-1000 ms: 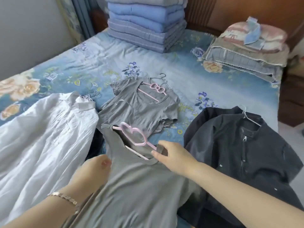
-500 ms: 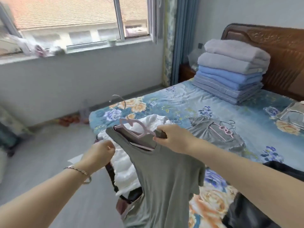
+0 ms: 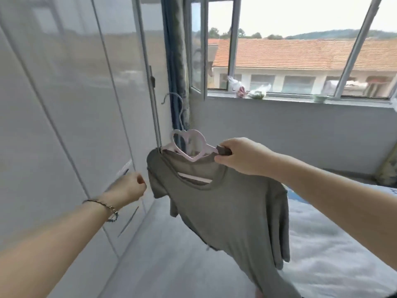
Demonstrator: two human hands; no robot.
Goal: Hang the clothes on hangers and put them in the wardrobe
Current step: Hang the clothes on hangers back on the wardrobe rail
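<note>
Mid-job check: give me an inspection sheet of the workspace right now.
Surface: bed at right, pale cover.
Job's things: grey T-shirt hangs on pink heart hanger; white wardrobe doors closed.
Clutter: plastic bags and green bowl on windowsill.
Hands: right hand grips T-shirt shoulder over hanger end; left hand curled, empty, near wardrobe door.
Cables: nothing seen.
Surroundings: open window, blue curtain, tiled roof outside.
</note>
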